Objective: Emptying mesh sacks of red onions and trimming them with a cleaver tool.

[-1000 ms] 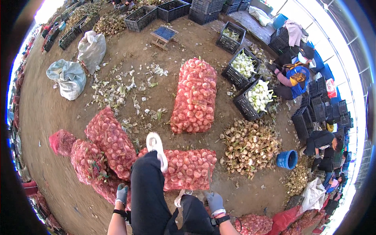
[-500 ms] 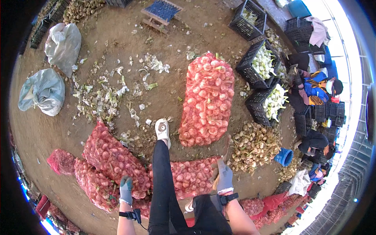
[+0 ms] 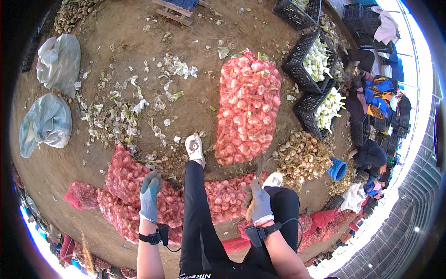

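My right hand (image 3: 260, 203), in a grey glove, is closed round the wooden handle of a knife (image 3: 263, 162). Its long brownish blade points away from me, toward the lower end of a full red mesh bag of garlic (image 3: 248, 109) lying on the ground. Another mesh bag of garlic (image 3: 227, 197) lies crosswise beneath my legs. My left hand (image 3: 150, 188), gloved in grey and teal, hangs over the stacked mesh bags (image 3: 125, 174) at left. Its fingers are loosely bent and nothing shows in them.
Black crates (image 3: 302, 65) of pale trimmed stalks stand at right, with a loose garlic heap (image 3: 304, 156) and a blue bucket (image 3: 337, 169) nearer. Co-workers (image 3: 378, 95) sit beyond. Whitish sacks (image 3: 46, 123) lie at left. Peelings (image 3: 114, 114) litter the dirt floor.
My right leg has stepped forward, its shoe now showing by the near end of the upright-lying bag. Both hands have risen in view, with the knife still in the right. The view has shifted.
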A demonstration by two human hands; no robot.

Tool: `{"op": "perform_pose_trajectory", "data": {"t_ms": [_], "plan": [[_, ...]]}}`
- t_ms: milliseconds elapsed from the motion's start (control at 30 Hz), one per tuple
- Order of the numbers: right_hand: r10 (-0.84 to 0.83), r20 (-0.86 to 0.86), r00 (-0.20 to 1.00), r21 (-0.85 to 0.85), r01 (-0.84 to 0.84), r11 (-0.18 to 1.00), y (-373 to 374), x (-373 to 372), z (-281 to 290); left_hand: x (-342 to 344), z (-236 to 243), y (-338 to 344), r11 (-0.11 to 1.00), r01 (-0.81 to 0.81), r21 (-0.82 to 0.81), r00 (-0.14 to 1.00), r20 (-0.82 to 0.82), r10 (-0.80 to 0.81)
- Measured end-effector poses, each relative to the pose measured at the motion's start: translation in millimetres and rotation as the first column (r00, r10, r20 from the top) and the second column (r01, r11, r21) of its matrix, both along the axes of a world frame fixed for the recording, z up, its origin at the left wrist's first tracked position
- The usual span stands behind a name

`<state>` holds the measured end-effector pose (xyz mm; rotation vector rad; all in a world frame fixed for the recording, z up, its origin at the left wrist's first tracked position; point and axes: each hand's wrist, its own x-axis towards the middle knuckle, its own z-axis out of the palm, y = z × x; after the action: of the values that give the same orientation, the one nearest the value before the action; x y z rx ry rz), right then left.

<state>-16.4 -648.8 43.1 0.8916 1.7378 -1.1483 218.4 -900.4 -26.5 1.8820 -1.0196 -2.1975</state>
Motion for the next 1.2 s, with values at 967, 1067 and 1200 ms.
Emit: {"op": "perform_pose_trajectory", "data": {"t_ms": [967, 1067, 1200], "plan": [[0.832, -0.346, 0.433, 0.453, -0.699, 0.553, 22.2, -504.2, -52.6, -610.6, -228.2, -105.3, 0.456, 0.693, -0.558, 0.705, 0.392, -0.591], [0.809, -0.275, 0.52, 0.56, -0.597, 0.574, 33.1, -526.1, -83.2, -729.7, -254.5, -32.9, 0.46, 0.829, -0.318, 0.559, 0.424, -0.712], [0.694, -0.303, 0.653, 0.385, -0.582, 0.716, -51.7, -518.3, -130.0, -673.2, -378.1, -152.3, 0.309, 0.897, -0.315, 0.438, 0.557, -0.705]]}}
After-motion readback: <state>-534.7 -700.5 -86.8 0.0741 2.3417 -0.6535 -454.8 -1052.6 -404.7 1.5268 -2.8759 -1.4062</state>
